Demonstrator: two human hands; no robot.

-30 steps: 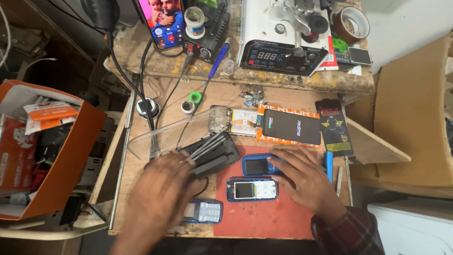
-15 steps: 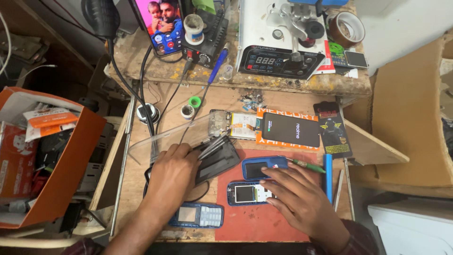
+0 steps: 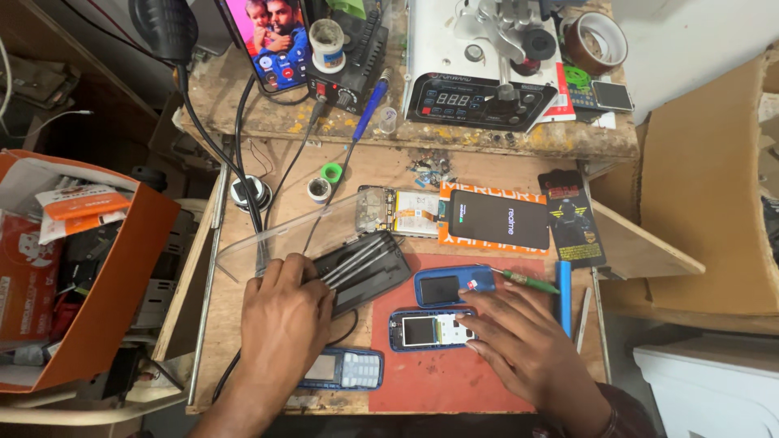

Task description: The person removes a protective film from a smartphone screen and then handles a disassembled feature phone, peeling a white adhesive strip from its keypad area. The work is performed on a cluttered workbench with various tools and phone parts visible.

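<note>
My left hand lies flat on the bench, its fingers touching a dark flat device with several thin metal tools on top. My right hand rests on the red work mat, fingertips on an opened blue keypad phone with its small screen exposed. Just beyond it lies a blue phone back cover. A green-handled screwdriver sits beside that cover. Another blue keypad phone lies near my left wrist.
A smartphone with a dark screen lies on an orange card beside an open phone body. On the raised shelf stand a white machine with a digital display, a lit phone and a tape roll. An orange box of parts sits left.
My left hand has slid up toward the dark device with the tools. My right hand has settled on the opened blue phone. The view has shifted slightly.
</note>
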